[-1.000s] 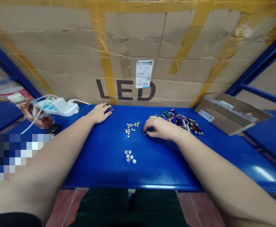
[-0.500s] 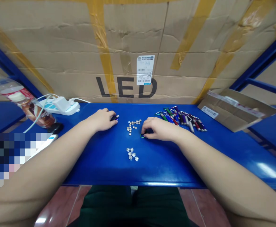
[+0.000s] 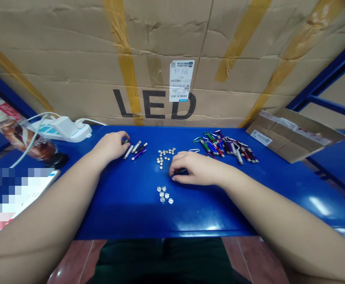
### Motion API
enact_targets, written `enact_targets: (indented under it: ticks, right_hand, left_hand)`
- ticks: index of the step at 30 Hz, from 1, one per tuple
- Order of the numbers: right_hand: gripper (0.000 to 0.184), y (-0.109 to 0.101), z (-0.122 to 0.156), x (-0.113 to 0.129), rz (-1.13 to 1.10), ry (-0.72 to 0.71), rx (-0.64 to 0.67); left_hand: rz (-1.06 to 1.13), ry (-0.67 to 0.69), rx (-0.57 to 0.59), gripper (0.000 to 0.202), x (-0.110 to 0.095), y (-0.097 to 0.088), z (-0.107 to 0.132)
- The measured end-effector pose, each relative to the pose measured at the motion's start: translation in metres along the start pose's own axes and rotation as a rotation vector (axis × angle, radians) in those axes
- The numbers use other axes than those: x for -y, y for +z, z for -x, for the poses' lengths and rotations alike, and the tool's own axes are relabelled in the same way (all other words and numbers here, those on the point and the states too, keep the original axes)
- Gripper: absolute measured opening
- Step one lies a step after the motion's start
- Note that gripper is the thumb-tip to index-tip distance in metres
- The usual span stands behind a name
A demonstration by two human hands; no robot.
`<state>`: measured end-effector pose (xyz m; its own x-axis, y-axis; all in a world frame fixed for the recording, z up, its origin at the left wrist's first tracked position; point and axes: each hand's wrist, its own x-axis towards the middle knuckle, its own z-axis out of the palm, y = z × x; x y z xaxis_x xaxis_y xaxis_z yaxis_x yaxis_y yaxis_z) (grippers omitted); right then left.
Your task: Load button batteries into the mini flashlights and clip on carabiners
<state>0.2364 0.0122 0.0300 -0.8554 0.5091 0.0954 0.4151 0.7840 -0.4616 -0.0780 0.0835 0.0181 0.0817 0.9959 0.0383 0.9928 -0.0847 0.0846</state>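
Four set-apart keychain flashlights (image 3: 136, 150), two clusters of metal discs (image 3: 164, 195)

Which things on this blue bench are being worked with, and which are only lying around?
Being worked with:
left hand
right hand, over a dark penlight
row of penlights
pile of carabiner keychain penlights
two groups of small silver discs

Lying around:
white power strip
plastic drink bottle
flat cardboard box
large LED carton

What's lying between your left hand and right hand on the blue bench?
In the head view, mini flashlights lie beside the left hand, then a loose group of small silver discs before the right hand.
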Motion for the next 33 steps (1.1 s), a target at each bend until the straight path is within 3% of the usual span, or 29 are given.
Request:
enact_targets:
  ticks: [5,11,17,20,24,29,33]
  right_hand:
    - [0.010,0.004,-0.004,0.003,0.023,0.025,-0.011]
    - [0.018,0.008,-0.010,-0.010,0.168,0.238,-0.204]
    - [0.030,0.021,-0.022,-0.013,0.287,0.282,-0.226]
    - [0.026,0.024,-0.026,-0.012,0.324,0.277,-0.211]
    - [0.020,0.023,-0.029,-0.011,0.330,0.273,-0.170]
    - [0.013,0.021,-0.030,-0.008,0.271,0.295,-0.153]
    - [0.009,0.021,-0.032,-0.007,0.229,0.341,-0.136]
  left_hand:
    - [0.102,-0.028,0.050,0.039,0.005,-0.003,0.002]
    - [0.292,-0.096,0.095,0.032,0.007,-0.013,0.004]
    - [0.530,-0.110,-0.015,0.031,0.006,-0.013,0.006]
    - [0.810,-0.028,-0.061,0.038,-0.006,-0.012,0.012]
    - [1.063,0.140,0.100,0.044,-0.026,-0.010,0.023]
    - [1.099,0.392,0.122,0.041,-0.042,-0.003,0.033]
    - [0.981,0.545,0.111,0.029,-0.051,-0.001,0.041]
